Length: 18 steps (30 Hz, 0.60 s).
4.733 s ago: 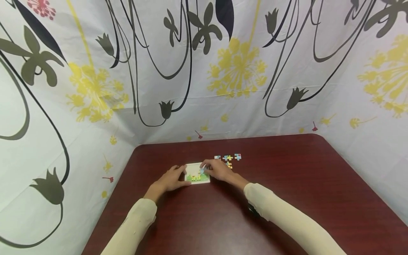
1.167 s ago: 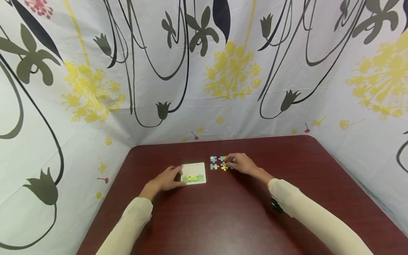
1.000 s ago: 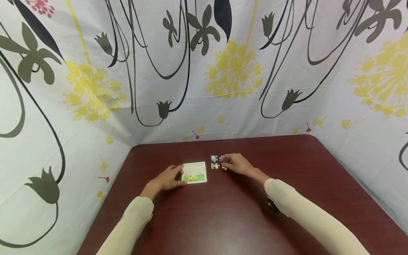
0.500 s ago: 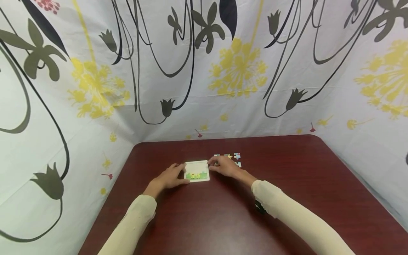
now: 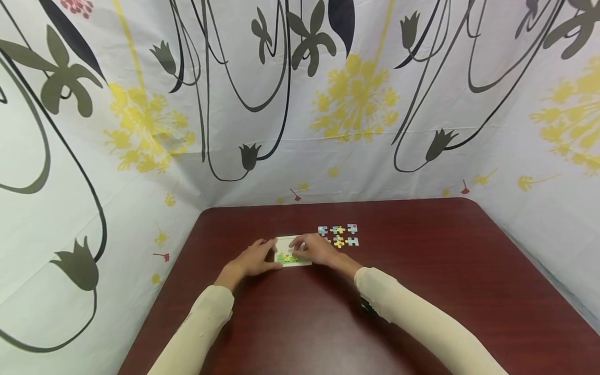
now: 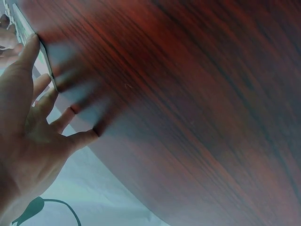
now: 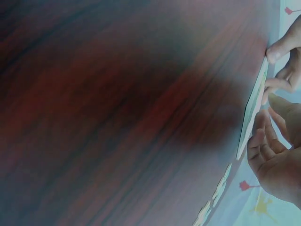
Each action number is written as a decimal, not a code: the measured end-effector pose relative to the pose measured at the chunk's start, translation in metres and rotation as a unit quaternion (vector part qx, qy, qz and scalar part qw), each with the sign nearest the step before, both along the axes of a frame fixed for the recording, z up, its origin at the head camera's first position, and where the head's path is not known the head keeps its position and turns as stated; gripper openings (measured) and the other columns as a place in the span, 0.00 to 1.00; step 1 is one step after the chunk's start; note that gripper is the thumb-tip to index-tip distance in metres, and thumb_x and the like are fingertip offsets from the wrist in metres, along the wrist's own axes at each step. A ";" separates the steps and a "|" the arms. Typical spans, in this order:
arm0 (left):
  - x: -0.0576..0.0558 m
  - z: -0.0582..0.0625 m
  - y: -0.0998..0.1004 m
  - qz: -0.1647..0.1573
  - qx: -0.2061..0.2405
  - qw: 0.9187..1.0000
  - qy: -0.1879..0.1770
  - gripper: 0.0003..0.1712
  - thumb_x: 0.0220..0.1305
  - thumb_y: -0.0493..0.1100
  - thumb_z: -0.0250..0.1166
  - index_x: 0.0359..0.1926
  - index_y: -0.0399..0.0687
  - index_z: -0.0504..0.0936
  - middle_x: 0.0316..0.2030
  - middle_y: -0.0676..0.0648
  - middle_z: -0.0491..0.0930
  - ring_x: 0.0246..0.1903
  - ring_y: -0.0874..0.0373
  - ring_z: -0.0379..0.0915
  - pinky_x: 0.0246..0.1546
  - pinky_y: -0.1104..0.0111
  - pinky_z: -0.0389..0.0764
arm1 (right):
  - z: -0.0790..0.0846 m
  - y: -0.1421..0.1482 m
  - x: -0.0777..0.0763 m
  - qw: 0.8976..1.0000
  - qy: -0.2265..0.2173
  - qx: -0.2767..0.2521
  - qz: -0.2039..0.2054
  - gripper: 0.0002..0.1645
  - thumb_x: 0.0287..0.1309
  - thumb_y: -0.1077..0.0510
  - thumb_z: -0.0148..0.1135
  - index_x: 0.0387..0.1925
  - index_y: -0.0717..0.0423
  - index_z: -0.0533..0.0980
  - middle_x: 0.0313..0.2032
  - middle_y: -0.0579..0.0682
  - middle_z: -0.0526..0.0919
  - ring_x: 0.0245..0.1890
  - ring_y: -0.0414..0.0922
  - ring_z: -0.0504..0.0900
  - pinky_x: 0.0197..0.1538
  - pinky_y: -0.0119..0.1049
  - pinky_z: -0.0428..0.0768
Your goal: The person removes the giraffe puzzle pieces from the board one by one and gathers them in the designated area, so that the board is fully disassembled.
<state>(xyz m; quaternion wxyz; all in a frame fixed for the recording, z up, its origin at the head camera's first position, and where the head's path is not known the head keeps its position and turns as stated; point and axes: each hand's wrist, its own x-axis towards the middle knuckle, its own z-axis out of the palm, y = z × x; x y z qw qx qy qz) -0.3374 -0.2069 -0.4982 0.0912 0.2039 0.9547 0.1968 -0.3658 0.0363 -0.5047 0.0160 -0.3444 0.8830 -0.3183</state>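
A small white puzzle tray (image 5: 283,242) lies on the table, a strip of green and yellow puzzle pieces (image 5: 287,257) along its near side. My left hand (image 5: 251,259) rests at the tray's left side, thumb at the near edge and other fingers spread toward the far corner. Over the tray's right half is my right hand (image 5: 316,248), thumb and index a little apart just above the strip; no piece shows between them. It hides the right part of the tray. In the right wrist view, the right hand (image 7: 277,160) has bent fingers close by the tray (image 7: 249,115).
Several loose puzzle pieces (image 5: 338,229) lie in two rows right of the tray, one partly behind the right hand. The dark red table (image 5: 422,271) has a rounded far edge, with a flower-patterned white cloth (image 5: 300,156) hanging behind it.
A blue piece held at the tray earlier is gone from there, and the lower loose row shows one more piece. The right hand went to the loose pieces, then back left over the tray.
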 end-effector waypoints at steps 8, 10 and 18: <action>0.000 -0.001 0.003 -0.014 0.004 1.000 0.008 0.34 0.68 0.59 0.70 0.67 0.50 0.73 0.66 0.41 0.72 0.73 0.37 0.59 0.63 0.37 0.69 | -0.005 -0.013 0.003 1.000 0.005 0.021 0.005 0.14 0.67 0.59 0.70 0.53 0.56 0.85 0.40 0.48 0.90 0.37 0.39 0.87 0.39 0.33 0.83; 0.000 -0.002 0.003 -0.014 0.001 1.000 0.007 0.35 0.68 0.60 0.70 0.68 0.51 0.73 0.66 0.41 0.71 0.73 0.37 0.59 0.63 0.37 0.69 | -0.006 -0.016 0.003 0.999 0.011 0.032 0.005 0.15 0.66 0.59 0.71 0.53 0.55 0.86 0.39 0.47 0.90 0.37 0.39 0.86 0.39 0.33 0.83; 0.002 0.002 0.001 -0.005 0.001 1.000 0.002 0.42 0.68 0.60 0.70 0.75 0.49 0.67 0.64 0.45 0.74 0.75 0.38 0.57 0.67 0.37 0.65 | -0.004 -0.025 0.002 0.998 0.016 0.055 0.019 0.15 0.64 0.63 0.70 0.52 0.58 0.86 0.42 0.50 0.91 0.36 0.42 0.86 0.39 0.34 0.82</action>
